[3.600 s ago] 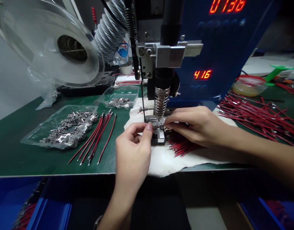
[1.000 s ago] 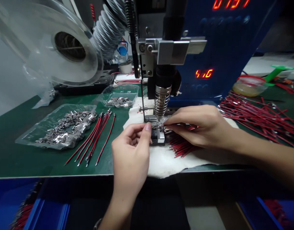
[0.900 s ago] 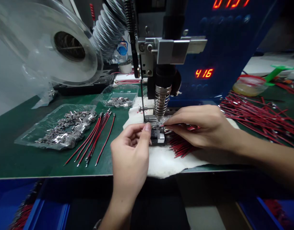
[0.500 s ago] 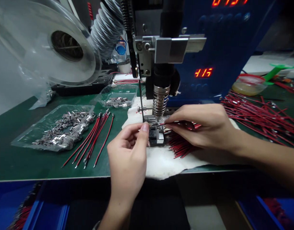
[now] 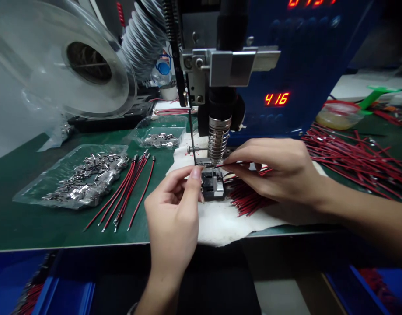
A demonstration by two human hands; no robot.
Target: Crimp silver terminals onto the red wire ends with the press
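My right hand (image 5: 273,168) pinches a thin red-and-black wire (image 5: 240,163) between thumb and fingertips. The wire's left end reaches under the spring-wrapped tip (image 5: 218,138) of a soldering machine. Just below that tip stands a small black fixture (image 5: 209,183) with a light block on its right side. At the fixture's left edge, my left hand (image 5: 176,201) has thumb and forefinger pressed together; what they hold, if anything, is hidden. A bundle of red-and-black wires (image 5: 248,199) lies beneath my right hand on a white cloth (image 5: 217,225).
Left on the green table lie a clear tray (image 5: 26,192) of metal connectors and several finished-looking wires (image 5: 128,192). A second tray (image 5: 138,136) is behind. A large wire pile (image 5: 358,157) and a tub (image 5: 338,116) are at right. The blue machine (image 5: 305,65) stands ahead.
My right hand and the wire have risen slightly off the fixture, showing more of its top. My left hand stays nearly in place. The lower display, smeared before, reads 416.
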